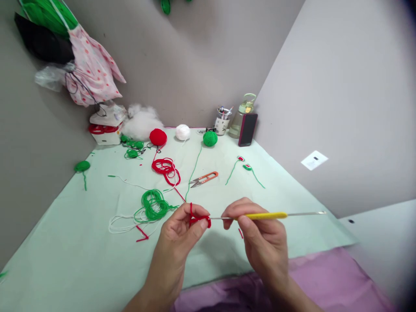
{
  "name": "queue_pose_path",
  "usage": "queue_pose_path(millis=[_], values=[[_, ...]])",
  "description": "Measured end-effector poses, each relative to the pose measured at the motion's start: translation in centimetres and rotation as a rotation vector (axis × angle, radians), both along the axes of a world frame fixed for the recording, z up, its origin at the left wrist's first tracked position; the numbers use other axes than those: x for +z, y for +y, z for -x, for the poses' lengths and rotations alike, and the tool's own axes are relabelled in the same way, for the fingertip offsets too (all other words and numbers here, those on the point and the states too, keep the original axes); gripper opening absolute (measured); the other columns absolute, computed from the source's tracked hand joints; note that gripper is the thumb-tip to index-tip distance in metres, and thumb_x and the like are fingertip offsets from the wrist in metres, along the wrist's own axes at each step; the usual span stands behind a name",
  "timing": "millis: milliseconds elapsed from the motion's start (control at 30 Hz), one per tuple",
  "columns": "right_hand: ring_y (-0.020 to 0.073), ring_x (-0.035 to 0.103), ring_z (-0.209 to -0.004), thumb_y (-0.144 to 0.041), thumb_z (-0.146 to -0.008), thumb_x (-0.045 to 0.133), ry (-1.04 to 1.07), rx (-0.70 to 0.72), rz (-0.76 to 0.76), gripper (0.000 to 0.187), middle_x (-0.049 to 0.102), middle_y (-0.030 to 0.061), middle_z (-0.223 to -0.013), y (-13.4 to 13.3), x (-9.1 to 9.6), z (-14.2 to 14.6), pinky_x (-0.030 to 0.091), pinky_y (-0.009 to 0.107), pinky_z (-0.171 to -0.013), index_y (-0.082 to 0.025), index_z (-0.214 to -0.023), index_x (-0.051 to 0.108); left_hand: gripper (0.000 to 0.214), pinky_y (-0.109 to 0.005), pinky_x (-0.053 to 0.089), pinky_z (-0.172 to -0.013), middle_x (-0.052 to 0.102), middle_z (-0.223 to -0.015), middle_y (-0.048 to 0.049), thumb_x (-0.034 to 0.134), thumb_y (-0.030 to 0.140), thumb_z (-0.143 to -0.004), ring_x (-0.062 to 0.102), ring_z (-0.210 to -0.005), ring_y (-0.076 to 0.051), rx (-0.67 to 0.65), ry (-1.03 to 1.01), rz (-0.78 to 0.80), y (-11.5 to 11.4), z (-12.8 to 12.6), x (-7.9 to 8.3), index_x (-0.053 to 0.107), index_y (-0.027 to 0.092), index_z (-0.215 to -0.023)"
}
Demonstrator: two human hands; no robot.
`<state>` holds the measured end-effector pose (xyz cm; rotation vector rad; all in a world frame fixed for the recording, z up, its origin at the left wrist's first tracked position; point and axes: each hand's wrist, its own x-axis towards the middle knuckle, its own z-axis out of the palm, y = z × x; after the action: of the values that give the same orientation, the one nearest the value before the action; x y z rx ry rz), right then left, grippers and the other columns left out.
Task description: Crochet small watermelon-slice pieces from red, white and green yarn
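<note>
My left hand (183,232) pinches a small piece of red crochet work (199,220), with red yarn looped over its raised index finger. A double-ended crochet hook (264,216) with a yellow handle lies in the grip of my right hand (260,236). The hook's left metal end reaches the red piece; its other metal end points to the right. From the left hand a red strand runs back to loose red yarn coils (166,168) and the red yarn ball (158,137). Whether the hook tip sits inside a stitch is too small to tell.
Orange thread snips (204,179) lie beyond my hands. Green yarn coils (154,205) are at the left. A white yarn ball (182,132), a green yarn ball (210,138), a pen cup (222,121), a bottle (238,119) and a phone (248,130) stand along the back.
</note>
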<state>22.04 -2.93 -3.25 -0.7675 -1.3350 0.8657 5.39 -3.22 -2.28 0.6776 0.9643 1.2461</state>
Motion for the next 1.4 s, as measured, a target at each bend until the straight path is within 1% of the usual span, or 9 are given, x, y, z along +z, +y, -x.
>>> queue_pose_path(millis=[467, 700, 800, 900, 1067, 1200, 1267, 1367, 1400], values=[[0.0183, 0.066, -0.078, -0.022, -0.106, 0.064, -0.083, -0.036, -0.049, 0.019, 0.074, 0.0049, -0.088, -0.2, 0.2, 0.2, 0.056, 0.032, -0.071, -0.026, -0.106, 0.082, 0.012, -0.022, 0.045, -0.073, 0.065, -0.076, 0.0015, 0.085, 0.031, -0.085, 0.057, -0.077, -0.015, -0.037, 0.037, -0.063, 0.1, 0.3, -0.6, 0.078, 0.024, -0.080], [0.0213, 0.068, -0.084, -0.017, -0.105, 0.064, -0.227, -0.056, -0.112, 0.021, 0.076, 0.0053, -0.089, -0.7, 0.2, 0.1, 0.055, 0.035, -0.075, -0.026, -0.109, 0.082, 0.013, -0.024, 0.050, -0.075, 0.070, -0.076, 0.0010, 0.085, 0.033, -0.088, 0.062, -0.075, -0.016, -0.058, 0.109, -0.140, 0.3, 0.8, -1.0, 0.079, 0.025, -0.079], [0.0207, 0.068, -0.083, -0.020, -0.106, 0.064, -0.158, -0.062, -0.110, 0.021, 0.076, 0.0045, -0.088, -0.7, -0.2, 0.5, 0.056, 0.035, -0.076, -0.028, -0.112, 0.082, 0.010, -0.024, 0.053, -0.077, 0.075, -0.081, 0.0001, 0.089, 0.034, -0.084, 0.066, -0.079, -0.016, -0.074, 0.044, -0.086, 0.0, 0.5, -1.0, 0.083, 0.026, -0.087], [0.0209, 0.069, -0.083, -0.023, -0.105, 0.066, -0.082, -0.056, -0.085, 0.021, 0.077, 0.0056, -0.091, -0.6, -0.5, 1.1, 0.058, 0.035, -0.074, -0.031, -0.112, 0.084, 0.027, -0.025, 0.056, -0.081, 0.076, -0.085, -0.0003, 0.093, 0.034, -0.080, 0.069, -0.082, -0.016, -0.070, -0.044, -0.036, -0.1, 0.3, -1.1, 0.084, 0.028, -0.104], [0.0212, 0.073, -0.090, -0.020, -0.098, 0.077, -0.085, -0.033, -0.017, 0.016, 0.080, 0.0067, -0.095, -0.6, -0.5, 2.0, 0.060, 0.032, -0.076, -0.031, -0.104, 0.087, 0.052, -0.023, 0.056, -0.078, 0.070, -0.082, 0.0010, 0.098, 0.033, -0.074, 0.065, -0.078, -0.014, -0.052, -0.069, -0.013, 0.1, 0.0, -1.3, 0.081, 0.026, -0.122], [0.0200, 0.072, -0.082, -0.021, -0.091, 0.085, 0.028, 0.000, 0.098, 0.008, 0.079, 0.0055, -0.085, 0.3, -0.4, 1.8, 0.058, 0.031, -0.072, -0.028, -0.090, 0.088, 0.062, -0.023, 0.053, -0.078, 0.070, -0.082, 0.0016, 0.098, 0.031, -0.073, 0.065, -0.079, -0.014, -0.045, -0.036, -0.006, 0.3, 0.2, -0.9, 0.078, 0.029, -0.132], [0.0181, 0.068, -0.072, -0.028, -0.084, 0.091, 0.182, 0.047, 0.206, 0.004, 0.076, 0.0039, -0.080, 0.9, -0.1, 1.5, 0.056, 0.029, -0.066, -0.027, -0.083, 0.087, 0.056, -0.022, 0.051, -0.076, 0.072, -0.087, 0.0005, 0.095, 0.032, -0.076, 0.064, -0.080, -0.014, -0.019, 0.019, -0.025, 0.5, 0.9, -0.6, 0.080, 0.030, -0.129], [0.0138, 0.058, -0.057, -0.038, -0.075, 0.096, 0.370, 0.217, 0.357, 0.022, 0.069, 0.0006, -0.070, 1.6, 0.4, 1.0, 0.051, 0.028, -0.058, -0.024, -0.073, 0.080, 0.040, -0.025, 0.050, -0.073, 0.074, -0.093, -0.0028, 0.091, 0.042, -0.079, 0.061, -0.078, -0.016, 0.050, 0.164, -0.059, 1.2, 2.7, -0.1, 0.086, 0.027, -0.116], [0.0127, 0.055, -0.054, -0.039, -0.073, 0.097, 0.398, 0.282, 0.386, 0.026, 0.067, -0.0003, -0.068, 1.8, 0.6, 0.9, 0.050, 0.027, -0.056, -0.023, -0.070, 0.078, 0.040, -0.026, 0.050, -0.075, 0.075, -0.092, -0.0037, 0.089, 0.044, -0.080, 0.062, -0.079, -0.018, 0.072, 0.203, -0.061, 1.5, 3.4, 0.0, 0.087, 0.026, -0.115]])
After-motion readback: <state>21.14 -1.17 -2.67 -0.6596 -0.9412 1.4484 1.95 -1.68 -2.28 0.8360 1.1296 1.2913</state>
